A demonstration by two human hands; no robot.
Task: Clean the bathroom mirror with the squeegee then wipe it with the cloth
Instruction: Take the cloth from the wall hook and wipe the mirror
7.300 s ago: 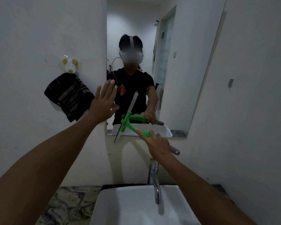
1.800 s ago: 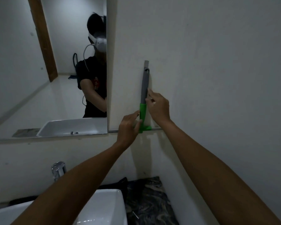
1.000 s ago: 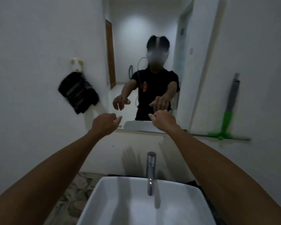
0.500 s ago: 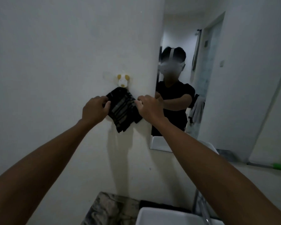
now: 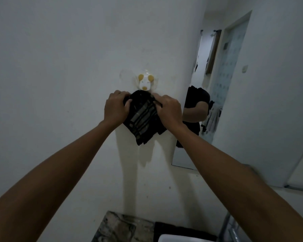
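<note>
No writing is legible anywhere. The cloth, black with grey stripes, hangs at frame centre just below a white dog-shaped wall hook with yellow ears. The left hand grips its upper left edge; the right hand pinches its upper right edge. A white wall fills the left of the frame; the mirror is at right, and a marbled counter lies at the bottom.

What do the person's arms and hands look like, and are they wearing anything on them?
Both arms are bare up to the picture's edge: no sleeves, gloves, watch or rings show. The left hand and right hand are bare too.
</note>
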